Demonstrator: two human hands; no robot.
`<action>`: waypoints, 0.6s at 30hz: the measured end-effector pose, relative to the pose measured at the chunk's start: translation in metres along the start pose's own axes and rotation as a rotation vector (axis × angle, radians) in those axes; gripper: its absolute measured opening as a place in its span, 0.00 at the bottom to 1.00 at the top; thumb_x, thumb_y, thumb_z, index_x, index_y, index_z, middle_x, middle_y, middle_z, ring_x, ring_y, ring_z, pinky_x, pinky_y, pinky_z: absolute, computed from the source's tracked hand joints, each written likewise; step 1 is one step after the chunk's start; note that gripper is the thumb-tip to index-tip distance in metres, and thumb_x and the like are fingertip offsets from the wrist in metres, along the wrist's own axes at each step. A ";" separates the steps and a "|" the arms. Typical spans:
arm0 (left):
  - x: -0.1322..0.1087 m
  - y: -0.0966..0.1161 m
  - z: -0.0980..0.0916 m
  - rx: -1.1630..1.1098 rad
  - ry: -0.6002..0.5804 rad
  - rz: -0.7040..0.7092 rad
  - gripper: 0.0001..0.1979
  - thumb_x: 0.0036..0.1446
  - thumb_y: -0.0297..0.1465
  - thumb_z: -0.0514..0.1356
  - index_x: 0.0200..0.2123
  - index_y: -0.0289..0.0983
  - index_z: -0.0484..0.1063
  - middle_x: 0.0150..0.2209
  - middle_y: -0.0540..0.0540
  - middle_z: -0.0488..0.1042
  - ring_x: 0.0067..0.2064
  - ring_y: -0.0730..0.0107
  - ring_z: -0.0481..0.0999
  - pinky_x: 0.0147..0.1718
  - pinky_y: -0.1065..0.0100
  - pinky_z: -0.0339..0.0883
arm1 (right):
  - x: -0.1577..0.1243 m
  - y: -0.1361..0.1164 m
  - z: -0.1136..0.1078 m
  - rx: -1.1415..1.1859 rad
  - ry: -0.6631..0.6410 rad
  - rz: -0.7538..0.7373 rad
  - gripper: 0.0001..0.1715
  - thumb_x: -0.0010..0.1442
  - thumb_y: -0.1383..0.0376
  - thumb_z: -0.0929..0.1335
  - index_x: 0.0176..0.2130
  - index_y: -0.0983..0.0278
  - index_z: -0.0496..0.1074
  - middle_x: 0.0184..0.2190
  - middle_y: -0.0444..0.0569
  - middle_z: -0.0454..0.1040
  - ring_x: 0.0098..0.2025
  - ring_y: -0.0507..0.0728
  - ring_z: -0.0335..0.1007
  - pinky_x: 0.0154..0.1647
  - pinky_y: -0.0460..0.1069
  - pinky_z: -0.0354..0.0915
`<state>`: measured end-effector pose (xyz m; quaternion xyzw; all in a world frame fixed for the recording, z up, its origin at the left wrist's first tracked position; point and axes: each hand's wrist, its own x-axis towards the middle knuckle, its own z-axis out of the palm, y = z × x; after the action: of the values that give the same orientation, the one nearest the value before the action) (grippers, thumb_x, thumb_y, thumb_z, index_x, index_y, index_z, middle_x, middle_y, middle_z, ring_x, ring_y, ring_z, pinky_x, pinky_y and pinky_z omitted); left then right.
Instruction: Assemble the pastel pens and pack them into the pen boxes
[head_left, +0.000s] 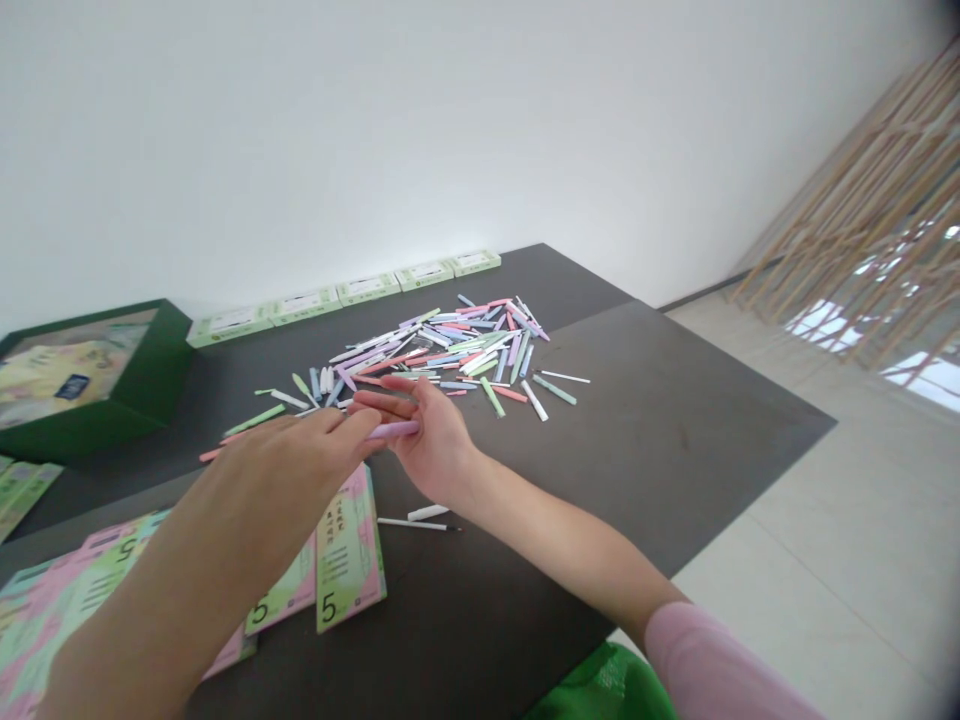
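My left hand [300,455] reaches forward over the dark table [675,430], its fingers closed on one end of a lilac pen [394,430]. My right hand [424,430] faces it palm-in, fingers curled round the pen's other end. Both hands meet just in front of a loose pile of pastel pens [450,350] spread across the table's middle. Right under the hands lies a flat pink and green box marked 5 [349,550]. A thin white refill with a dark tip [416,523] and a white cap [427,512] lie below my right wrist.
A row of pale green boxes [337,292] lines the far edge by the wall. A dark green open box [97,375] stands at the left. More pink and green flat boxes [60,600] lie at the near left. Wooden slats [870,220] are at the right.
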<state>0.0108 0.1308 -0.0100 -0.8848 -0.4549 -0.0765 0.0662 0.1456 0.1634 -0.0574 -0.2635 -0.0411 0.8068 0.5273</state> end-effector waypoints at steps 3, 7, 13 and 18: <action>0.000 -0.003 0.006 0.123 -0.086 -0.075 0.18 0.63 0.39 0.46 0.39 0.41 0.74 0.32 0.42 0.77 0.30 0.57 0.74 0.28 0.64 0.59 | 0.000 -0.001 0.000 0.033 -0.022 -0.038 0.22 0.71 0.64 0.49 0.35 0.65 0.65 0.24 0.49 0.77 0.27 0.52 0.76 0.32 0.46 0.71; 0.000 -0.005 0.022 0.003 -0.202 -0.156 0.15 0.60 0.40 0.47 0.33 0.39 0.70 0.27 0.44 0.75 0.27 0.60 0.73 0.27 0.65 0.55 | -0.001 -0.004 -0.001 0.003 -0.043 -0.053 0.22 0.71 0.63 0.49 0.35 0.64 0.64 0.24 0.48 0.77 0.26 0.52 0.76 0.33 0.47 0.72; 0.006 0.009 0.032 -0.335 -0.262 -0.264 0.17 0.57 0.44 0.43 0.30 0.40 0.64 0.25 0.44 0.74 0.24 0.61 0.71 0.26 0.64 0.57 | -0.010 -0.001 0.014 -0.047 -0.004 -0.110 0.17 0.69 0.69 0.52 0.34 0.63 0.64 0.21 0.44 0.76 0.24 0.50 0.74 0.32 0.44 0.70; 0.008 0.019 0.035 -0.336 -0.119 -0.363 0.13 0.57 0.43 0.44 0.31 0.41 0.60 0.24 0.47 0.71 0.23 0.61 0.71 0.25 0.65 0.54 | -0.010 0.002 0.018 -0.035 0.024 -0.115 0.17 0.69 0.67 0.53 0.30 0.61 0.62 0.21 0.44 0.76 0.24 0.51 0.74 0.31 0.45 0.69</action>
<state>0.0339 0.1327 -0.0435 -0.7901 -0.5904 -0.1094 -0.1234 0.1386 0.1579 -0.0384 -0.2796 -0.0638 0.7710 0.5686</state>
